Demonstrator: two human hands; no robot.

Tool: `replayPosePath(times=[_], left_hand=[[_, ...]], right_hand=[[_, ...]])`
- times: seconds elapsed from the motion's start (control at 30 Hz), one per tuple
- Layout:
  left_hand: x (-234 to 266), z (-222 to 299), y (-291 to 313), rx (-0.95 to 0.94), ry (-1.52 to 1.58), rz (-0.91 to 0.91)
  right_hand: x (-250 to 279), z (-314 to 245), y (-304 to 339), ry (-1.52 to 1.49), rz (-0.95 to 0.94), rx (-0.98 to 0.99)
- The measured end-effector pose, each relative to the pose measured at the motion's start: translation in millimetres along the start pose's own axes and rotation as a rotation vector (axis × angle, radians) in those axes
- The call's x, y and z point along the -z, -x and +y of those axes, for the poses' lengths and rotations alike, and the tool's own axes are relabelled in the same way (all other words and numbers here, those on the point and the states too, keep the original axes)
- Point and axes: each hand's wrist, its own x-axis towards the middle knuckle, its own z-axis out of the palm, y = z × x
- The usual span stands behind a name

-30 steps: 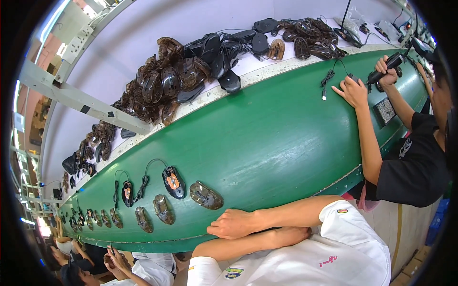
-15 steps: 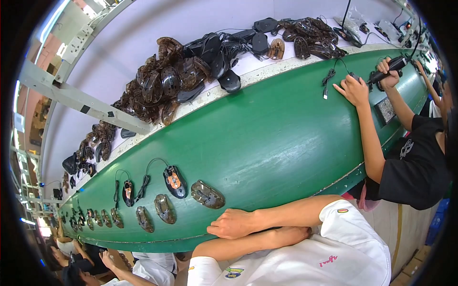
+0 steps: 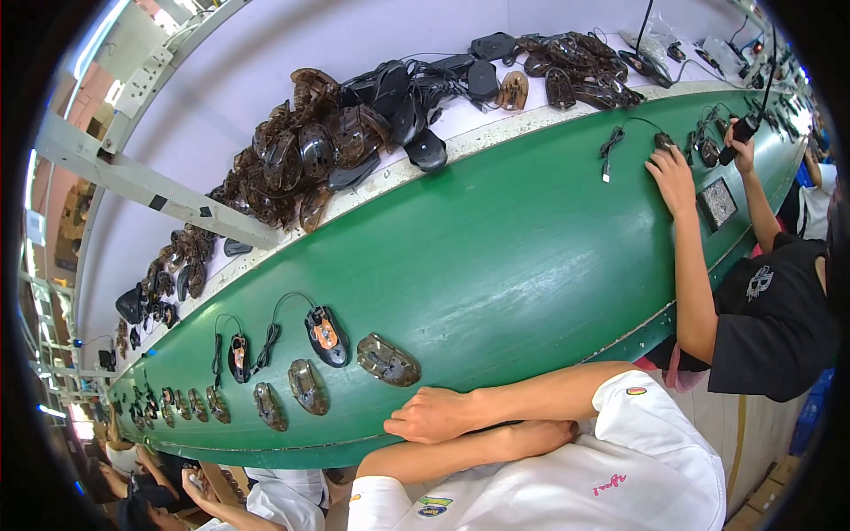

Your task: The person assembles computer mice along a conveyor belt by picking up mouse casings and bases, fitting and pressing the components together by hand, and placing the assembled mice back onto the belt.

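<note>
My forearms are folded across each other at the near edge of the green belt (image 3: 531, 257). My right hand (image 3: 432, 414) rests at the belt's edge, fingers curled in, with nothing visible in it. Tucked beneath my right forearm is my left hand (image 3: 544, 437), shadowed, its fingers mostly hidden. Closest to my right hand lies a dark translucent mouse shell (image 3: 388, 360). Left of it are another mouse shell (image 3: 307, 388) and an opened computer mouse (image 3: 327, 336) with an orange-brown inside and a coiled cable. I touch none of these.
At right, a co-worker in black rests one hand (image 3: 673, 181) on a mouse and holds a black electric screwdriver (image 3: 744, 131) in the other. A small tray of screws (image 3: 717, 203) sits beside that arm. Heaped shells (image 3: 310, 150) line the white shelf, near a slanted post (image 3: 168, 195).
The co-worker's screwdriver has moved away to the right from the mouse, and their other hand has flattened over it. The mouse parts near me have shifted slightly right. My arms stay still.
</note>
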Motion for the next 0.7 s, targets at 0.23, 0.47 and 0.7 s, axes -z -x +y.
replayPosePath(times=[0.23, 0.47, 0.7], left_hand=[[-1.8, -0.2, 0.2, 0.028, 0.021, 0.02], [-4.6, -3.1, 0.7, 0.072, 0.117, 0.016], [0.0, -0.6, -1.3, 0.076, 0.078, -0.045]], right_hand=[[-0.1, 0.0, -0.2, 0.002, -0.013, -0.005], [1.4, -0.2, 0.1, -0.011, -0.025, -0.008], [1.5, -0.3, 0.1, -0.013, -0.019, -0.004]])
